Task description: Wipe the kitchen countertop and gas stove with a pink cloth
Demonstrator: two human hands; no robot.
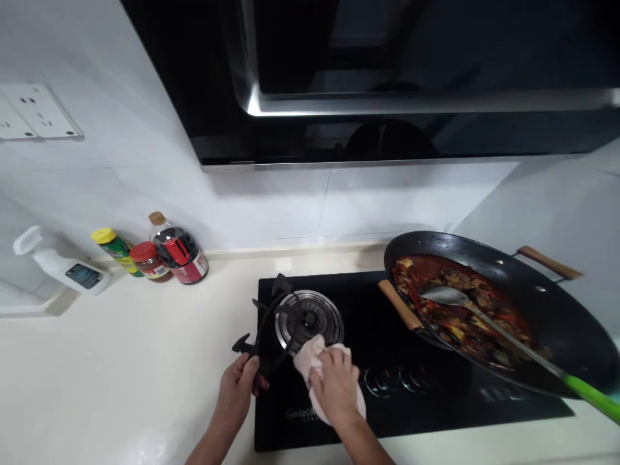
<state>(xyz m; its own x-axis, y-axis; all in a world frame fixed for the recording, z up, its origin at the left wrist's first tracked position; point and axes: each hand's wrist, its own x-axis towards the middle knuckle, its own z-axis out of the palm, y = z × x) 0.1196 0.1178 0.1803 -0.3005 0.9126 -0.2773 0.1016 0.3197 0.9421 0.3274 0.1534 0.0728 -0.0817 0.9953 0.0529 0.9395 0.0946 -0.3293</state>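
Note:
My left hand [241, 381] is closed on the near side of a black pan support [261, 329], which is lifted and tilted beside the left burner [310, 316]. In my right hand [336, 382] is a bunched pale pink cloth [314, 361], pressed on the black glass cooktop [368, 310] just in front of that burner. The silver burner ring is partly hidden behind the pan support and the cloth. My right fingers curl over the cloth.
A large black wok [557, 323] of red stew stands over the cooktop's right side, a green-handled ladle [513, 342] resting in it. Sauce bottle [181, 255], red-lidded jar [151, 261], yellow-capped container [116, 250] and white spray bottle [65, 265] line the wall. A dark range hood [387, 116] overhangs.

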